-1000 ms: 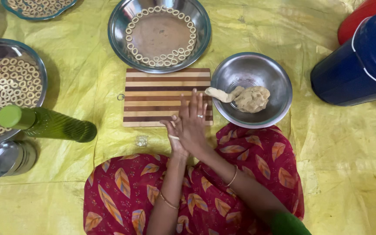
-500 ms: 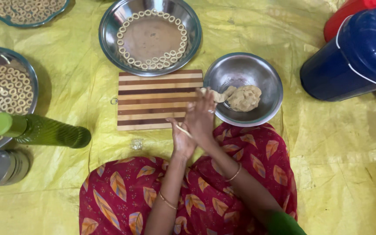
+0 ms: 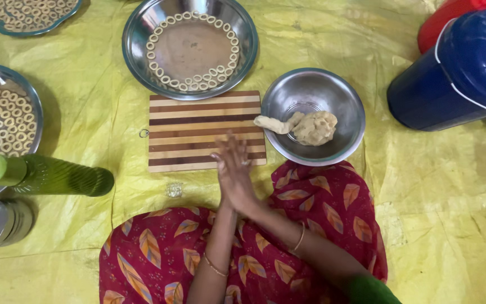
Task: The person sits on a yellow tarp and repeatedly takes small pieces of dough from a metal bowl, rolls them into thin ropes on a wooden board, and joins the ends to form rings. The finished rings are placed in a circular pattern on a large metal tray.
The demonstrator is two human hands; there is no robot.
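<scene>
Yellow sheeting (image 3: 434, 186) is covering the floor where a seated person is pressing palms together just near of a striped cutting board (image 3: 205, 130).

Right hand (image 3: 236, 171) is lying flat over the left hand (image 3: 224, 186); whatever is between them is hidden, so neither grip's contents can be told. Dough (image 3: 313, 127) is sitting in the steel bowl (image 3: 333, 93) to the right. A piece could be slipping onto the patterned skirt (image 3: 316, 191). Motion is blurring the fingers; the ring-filled plate (image 3: 142, 50) beyond shows fully, others are being cropped.
</scene>
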